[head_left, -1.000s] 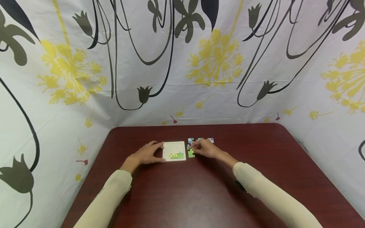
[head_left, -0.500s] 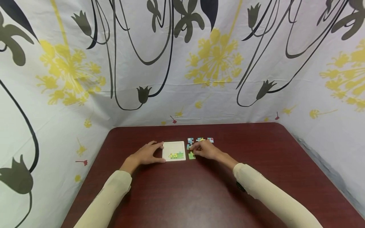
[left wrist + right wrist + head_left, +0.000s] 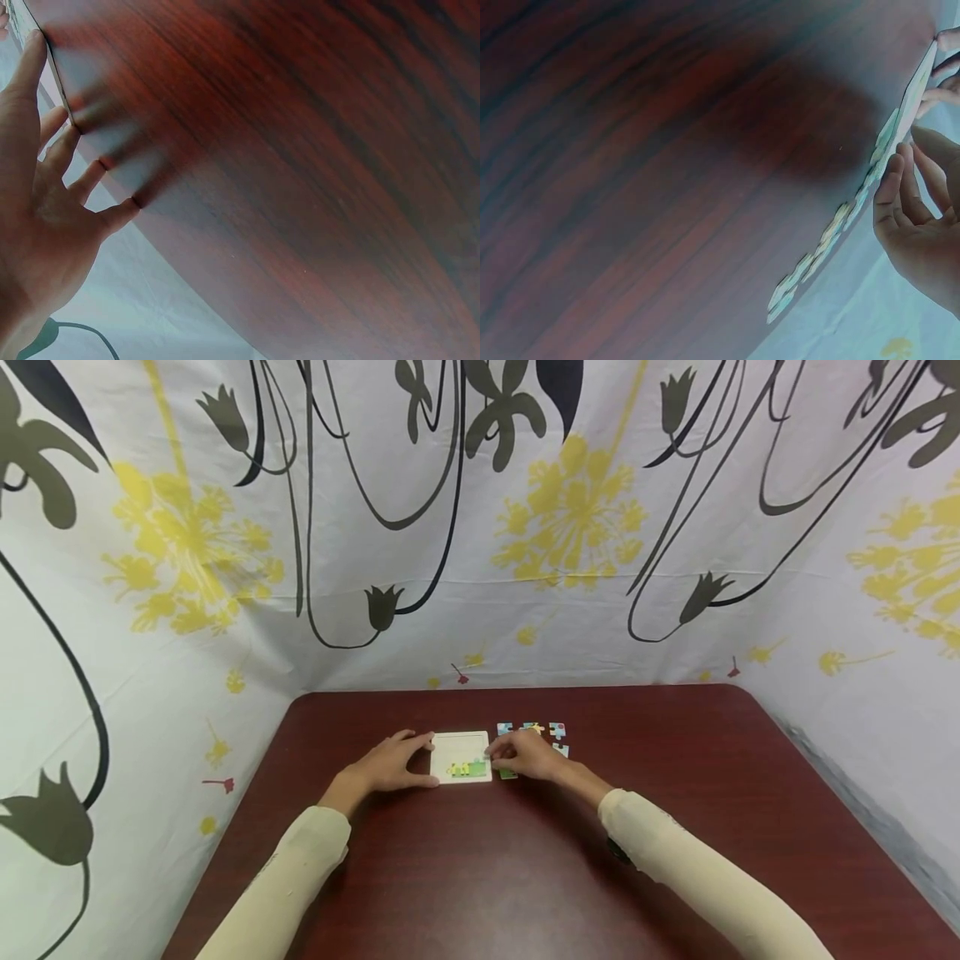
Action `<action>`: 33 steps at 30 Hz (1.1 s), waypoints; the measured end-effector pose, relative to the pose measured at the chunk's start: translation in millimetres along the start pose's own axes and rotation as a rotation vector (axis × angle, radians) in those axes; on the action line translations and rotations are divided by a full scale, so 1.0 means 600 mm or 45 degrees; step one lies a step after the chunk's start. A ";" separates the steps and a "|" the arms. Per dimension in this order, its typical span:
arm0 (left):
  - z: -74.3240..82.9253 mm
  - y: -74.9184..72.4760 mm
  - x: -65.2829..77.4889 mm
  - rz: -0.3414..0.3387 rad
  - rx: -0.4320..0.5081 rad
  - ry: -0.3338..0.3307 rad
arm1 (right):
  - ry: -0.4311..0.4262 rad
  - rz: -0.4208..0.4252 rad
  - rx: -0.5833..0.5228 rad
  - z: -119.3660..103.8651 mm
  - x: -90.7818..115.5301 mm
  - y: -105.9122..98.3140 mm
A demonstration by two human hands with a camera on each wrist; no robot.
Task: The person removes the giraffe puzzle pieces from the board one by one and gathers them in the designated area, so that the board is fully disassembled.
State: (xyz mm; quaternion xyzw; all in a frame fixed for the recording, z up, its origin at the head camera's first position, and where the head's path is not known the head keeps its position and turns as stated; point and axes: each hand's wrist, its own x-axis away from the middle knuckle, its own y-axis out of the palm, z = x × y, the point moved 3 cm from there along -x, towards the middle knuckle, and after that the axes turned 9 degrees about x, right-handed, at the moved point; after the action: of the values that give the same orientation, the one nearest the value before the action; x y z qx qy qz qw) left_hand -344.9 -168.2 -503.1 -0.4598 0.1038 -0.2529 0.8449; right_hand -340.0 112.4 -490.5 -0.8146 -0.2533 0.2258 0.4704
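A white puzzle tray (image 3: 456,745) lies near the table's far side, with joined yellow and green puzzle pieces (image 3: 468,769) along its lower part. At its left edge rests my left hand (image 3: 384,765), thumb and fingers spread; in the left wrist view, straight fingertips touch the tray edge and table. My right hand (image 3: 531,755) is at the tray's right edge, thumb and fingers pinching a small puzzle piece (image 3: 487,757) mostly hidden by the fingertips. Partly under that hand lies a green piece (image 3: 508,773).
Loose bluish puzzle pieces lie beyond the right hand, among them a top-left piece (image 3: 505,727), a yellow-marked piece (image 3: 533,727) and a corner piece (image 3: 557,731). Another blue piece (image 3: 560,749) lies nearer. A patterned cloth (image 3: 480,635) hangs behind the dark red table (image 3: 480,860).
My right hand has moved left from the loose pieces to the tray's right edge, carrying a small piece. Earlier the green piece shifted slightly toward me. My left hand stays at the tray.
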 end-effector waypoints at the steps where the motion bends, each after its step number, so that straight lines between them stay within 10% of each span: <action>1: 0.000 0.000 0.000 -0.001 -0.001 0.000 | -0.008 -0.001 0.001 -0.003 -0.003 0.002; 33: 0.000 -0.001 -0.004 -0.039 0.007 -0.037 | -0.082 -0.174 0.061 -0.053 -0.067 0.043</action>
State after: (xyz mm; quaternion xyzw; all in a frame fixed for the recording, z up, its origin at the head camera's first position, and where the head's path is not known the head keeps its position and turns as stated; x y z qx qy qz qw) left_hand -347.0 -167.6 -502.8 -0.4625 0.0840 -0.2594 0.8436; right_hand -346.4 55.6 -493.8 -0.7763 -0.3179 0.2250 0.4957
